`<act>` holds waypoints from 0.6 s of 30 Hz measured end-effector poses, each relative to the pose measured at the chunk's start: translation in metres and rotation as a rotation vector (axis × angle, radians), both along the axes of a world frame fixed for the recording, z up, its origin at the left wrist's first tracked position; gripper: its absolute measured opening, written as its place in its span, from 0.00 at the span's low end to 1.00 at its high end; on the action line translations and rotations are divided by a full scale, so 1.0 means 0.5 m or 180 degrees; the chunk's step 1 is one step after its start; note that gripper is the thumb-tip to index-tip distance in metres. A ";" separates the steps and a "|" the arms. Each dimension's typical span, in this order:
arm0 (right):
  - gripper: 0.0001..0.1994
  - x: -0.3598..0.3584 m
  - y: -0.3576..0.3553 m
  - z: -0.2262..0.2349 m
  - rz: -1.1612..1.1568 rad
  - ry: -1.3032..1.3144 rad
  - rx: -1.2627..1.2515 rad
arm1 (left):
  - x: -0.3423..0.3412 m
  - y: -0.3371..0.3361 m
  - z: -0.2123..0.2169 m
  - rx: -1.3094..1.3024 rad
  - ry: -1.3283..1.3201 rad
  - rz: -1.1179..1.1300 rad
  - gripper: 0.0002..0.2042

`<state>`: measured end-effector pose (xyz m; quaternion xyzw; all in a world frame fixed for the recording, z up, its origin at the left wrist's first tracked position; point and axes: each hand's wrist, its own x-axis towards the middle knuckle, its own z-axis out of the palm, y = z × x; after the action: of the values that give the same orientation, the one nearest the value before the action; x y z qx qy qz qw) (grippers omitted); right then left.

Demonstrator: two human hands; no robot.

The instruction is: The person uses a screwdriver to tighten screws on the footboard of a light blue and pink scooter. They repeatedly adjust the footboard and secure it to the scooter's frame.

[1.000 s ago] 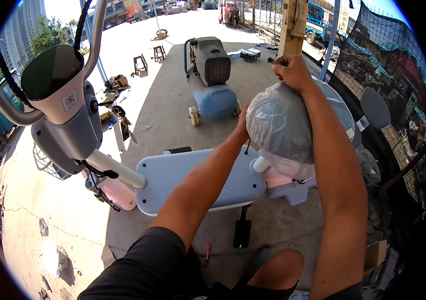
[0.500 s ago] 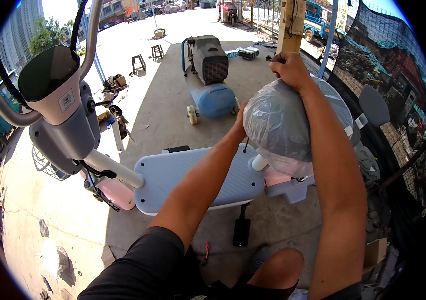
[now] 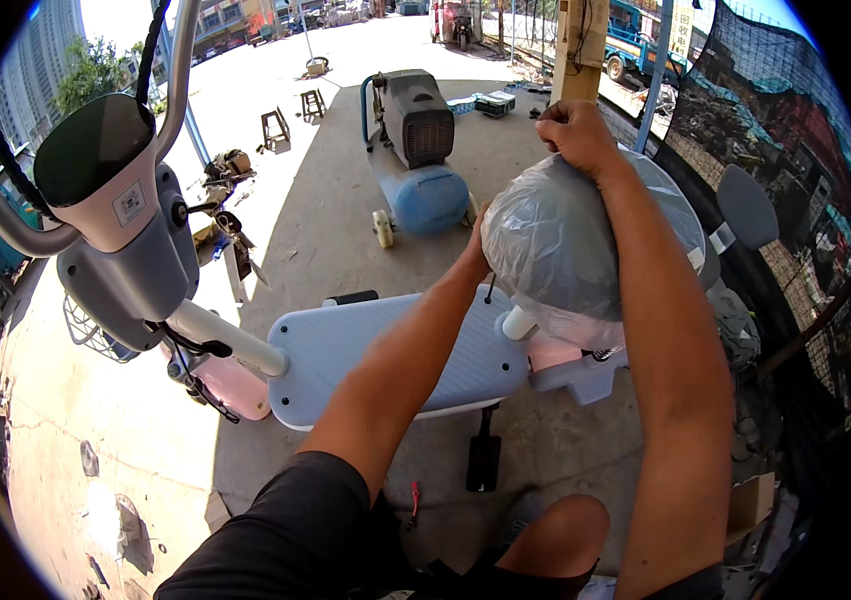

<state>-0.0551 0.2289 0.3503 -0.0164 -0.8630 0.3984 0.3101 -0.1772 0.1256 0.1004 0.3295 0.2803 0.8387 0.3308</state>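
A small electric scooter stands in front of me, its pale blue-grey footboard [image 3: 386, 350] running left to right. On its right is a seat [image 3: 556, 240] wrapped in clear, wrinkled plastic film. My right arm reaches across the top of it, and my right hand [image 3: 578, 135] is at the far edge with its fingers curled closed; what they pinch is too small to make out. Against the seat's left side lies my left hand [image 3: 481, 245], its fingers hidden behind the wrapped seat. The scooter's handlebar column with a dark display [image 3: 96, 150] rises at the left.
Beyond the footboard stands an air compressor with a blue tank [image 3: 431, 200]. A grey backrest pad [image 3: 748, 206] is behind the seat, near dark netting [image 3: 766, 130]. A black pedal-like part [image 3: 484, 460] hangs below the footboard, and a red-handled tool [image 3: 415, 500] lies on the floor.
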 end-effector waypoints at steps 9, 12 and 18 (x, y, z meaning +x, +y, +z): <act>0.09 0.013 0.006 -0.006 0.0009 -0.0042 0.0078 | 0.101 0.020 0.027 0.0825 -0.0322 0.0372 0.21; 0.09 0.016 0.015 -0.012 -0.0049 -0.0112 0.0043 | 0.115 0.008 0.062 0.0361 -0.1257 -0.0393 0.21; 0.09 0.013 0.013 -0.003 -0.0025 0.0010 0.0000 | 0.070 -0.033 0.087 -0.0301 -0.0882 -0.0535 0.18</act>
<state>-0.0485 0.2357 0.3488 -0.0192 -0.8625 0.3972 0.3130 -0.1420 0.1092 0.1439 0.2171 0.2427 0.8313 0.4504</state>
